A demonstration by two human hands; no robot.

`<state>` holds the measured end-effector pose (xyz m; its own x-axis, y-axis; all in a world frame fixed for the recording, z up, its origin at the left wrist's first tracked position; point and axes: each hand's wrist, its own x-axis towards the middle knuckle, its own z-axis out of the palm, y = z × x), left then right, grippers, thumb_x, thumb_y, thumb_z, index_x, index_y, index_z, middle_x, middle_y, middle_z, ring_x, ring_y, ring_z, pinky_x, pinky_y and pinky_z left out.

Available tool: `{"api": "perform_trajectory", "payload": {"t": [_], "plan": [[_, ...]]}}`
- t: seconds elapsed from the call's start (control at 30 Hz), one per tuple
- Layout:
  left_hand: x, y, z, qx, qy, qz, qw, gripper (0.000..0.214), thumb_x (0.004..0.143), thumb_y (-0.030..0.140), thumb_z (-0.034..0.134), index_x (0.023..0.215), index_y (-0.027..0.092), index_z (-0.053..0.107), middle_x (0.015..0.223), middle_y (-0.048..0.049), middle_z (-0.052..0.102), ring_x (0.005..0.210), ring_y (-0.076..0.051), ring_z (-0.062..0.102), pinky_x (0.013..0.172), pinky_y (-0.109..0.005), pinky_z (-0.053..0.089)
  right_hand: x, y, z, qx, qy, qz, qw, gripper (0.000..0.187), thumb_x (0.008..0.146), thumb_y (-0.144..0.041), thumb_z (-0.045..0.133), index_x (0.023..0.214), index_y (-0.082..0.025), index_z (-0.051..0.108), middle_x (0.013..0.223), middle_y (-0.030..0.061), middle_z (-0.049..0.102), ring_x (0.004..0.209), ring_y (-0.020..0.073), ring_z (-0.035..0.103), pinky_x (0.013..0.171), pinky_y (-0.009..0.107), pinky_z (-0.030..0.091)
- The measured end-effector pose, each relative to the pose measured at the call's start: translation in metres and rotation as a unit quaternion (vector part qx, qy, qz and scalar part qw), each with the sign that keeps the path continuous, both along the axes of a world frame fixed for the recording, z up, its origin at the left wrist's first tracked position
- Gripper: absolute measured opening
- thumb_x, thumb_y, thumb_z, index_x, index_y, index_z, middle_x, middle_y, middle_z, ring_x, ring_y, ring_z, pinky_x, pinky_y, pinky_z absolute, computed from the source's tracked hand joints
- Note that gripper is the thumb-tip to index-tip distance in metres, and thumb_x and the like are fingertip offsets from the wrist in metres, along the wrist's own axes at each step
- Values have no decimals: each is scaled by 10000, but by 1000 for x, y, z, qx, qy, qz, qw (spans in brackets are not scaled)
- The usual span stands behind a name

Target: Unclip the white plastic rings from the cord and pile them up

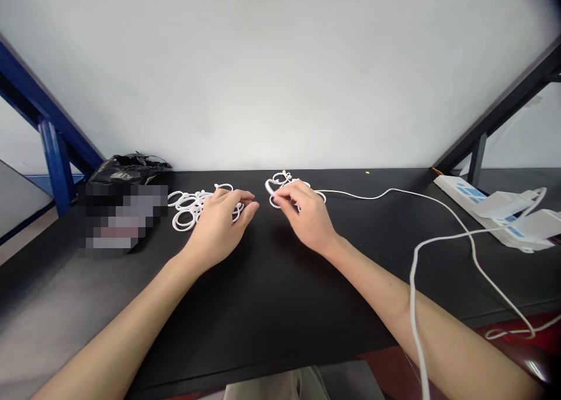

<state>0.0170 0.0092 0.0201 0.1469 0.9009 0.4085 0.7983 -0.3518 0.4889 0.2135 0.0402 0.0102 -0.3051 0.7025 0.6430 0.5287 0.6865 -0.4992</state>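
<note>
Between the thumb and fingers of my right hand (309,219) is a white ring (269,186), pinched and tilted up off the table. Behind and beneath that hand lies a small group of white rings (323,199), partly covered by the fingers. My left hand (219,222) is over a larger pile of white rings (187,202), with its thumb and fingers apart. Small knobs or eyelets show on some of these rings. The palm hides part of the left pile, and whether it touches the rings is unclear.
A black plastic bag (131,167) sits at the far left beside a blurred-out patch. On the right lies a white power strip (456,187) with plugs in it. One white cable (412,193) runs behind the right-hand rings; another white cable (414,295) crosses my right forearm.
</note>
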Motion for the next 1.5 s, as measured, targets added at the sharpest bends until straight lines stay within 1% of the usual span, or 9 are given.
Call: {"api": "perform_trajectory", "payload": {"t": [0.1, 0.23, 0.4, 0.5, 0.63, 0.83, 1.07, 1.27, 1.5], "plan": [[2, -2, 8, -57, -90, -2, 994, 327, 958, 467, 430, 974, 235, 660, 945, -19, 720, 887, -207, 622, 811, -333, 472, -9, -10, -1, 23, -55, 63, 996, 159, 977, -219, 522, 983, -199, 679, 1022, 52, 643, 920, 153, 622, 818, 283, 525], [0, 1, 7, -99, -176, 5, 979, 295, 911, 488, 530, 943, 226, 662, 866, -11, 721, 763, -172, 634, 734, -292, 489, -13, -14, -1, 43, -78, 77, 993, 188, 986, -219, 500, 1008, -213, 687, 1036, 55, 643, 931, 161, 625, 807, 305, 551], [-4, 5, -2, -118, -259, -12, 958, 306, 885, 471, 581, 1042, 214, 635, 860, -27, 725, 706, -166, 635, 663, -290, 501, -9, -15, 3, 56, 40, 30, 997, 179, 975, -235, 497, 1057, -234, 656, 1053, 52, 615, 831, 134, 632, 751, 298, 569], [-4, 5, -3, -109, -224, -5, 968, 277, 904, 462, 542, 999, 225, 647, 795, -6, 715, 615, -142, 592, 609, -271, 472, -10, -18, 5, -7, 96, 13, 995, 159, 947, -297, 553, 1063, -219, 629, 1012, 41, 612, 738, 116, 621, 683, 280, 567], [-1, 0, 0, -66, -134, -15, 989, 237, 902, 414, 526, 931, 237, 682, 668, 26, 668, 582, -131, 562, 590, -249, 436, -12, -20, 5, -111, 82, 67, 988, 207, 956, -366, 536, 1062, -216, 631, 945, 19, 645, 684, 103, 635, 626, 249, 549], [2, -3, 0, -37, -92, -27, 995, 245, 911, 409, 513, 919, 247, 696, 654, 28, 662, 604, -136, 570, 587, -240, 434, -12, -23, 4, -152, 84, 92, 981, 232, 988, -372, 464, 1026, -209, 624, 895, 3, 675, 630, 90, 644, 619, 243, 530], [3, -3, -1, -33, -77, -37, 996, 240, 919, 378, 499, 927, 236, 692, 670, 20, 668, 605, -141, 579, 596, -252, 448, -13, -24, 5, -147, 80, 64, 984, 201, 954, -389, 519, 973, -217, 622, 910, 10, 701, 638, 107, 648, 611, 253, 528], [6, -9, 6, 15, -82, -48, 995, 263, 929, 368, 501, 1035, 237, 703, 935, -22, 731, 798, -177, 633, 701, -282, 488, -14, -21, 3, -129, 70, 53, 988, 195, 963, -361, 506, 904, -218, 625, 857, 0, 691, 661, 117, 639, 631, 259, 524], [5, -8, 8, -7, -100, -45, 994, 174, 897, 370, 578, 906, 250, 705, 867, 14, 730, 744, -158, 616, 697, -277, 473, -13, -20, 0, -139, 57, 46, 988, 192, 960, -355, 524, 874, -218, 627, 783, -9, 675, 616, 118, 627, 607, 262, 506]]}}
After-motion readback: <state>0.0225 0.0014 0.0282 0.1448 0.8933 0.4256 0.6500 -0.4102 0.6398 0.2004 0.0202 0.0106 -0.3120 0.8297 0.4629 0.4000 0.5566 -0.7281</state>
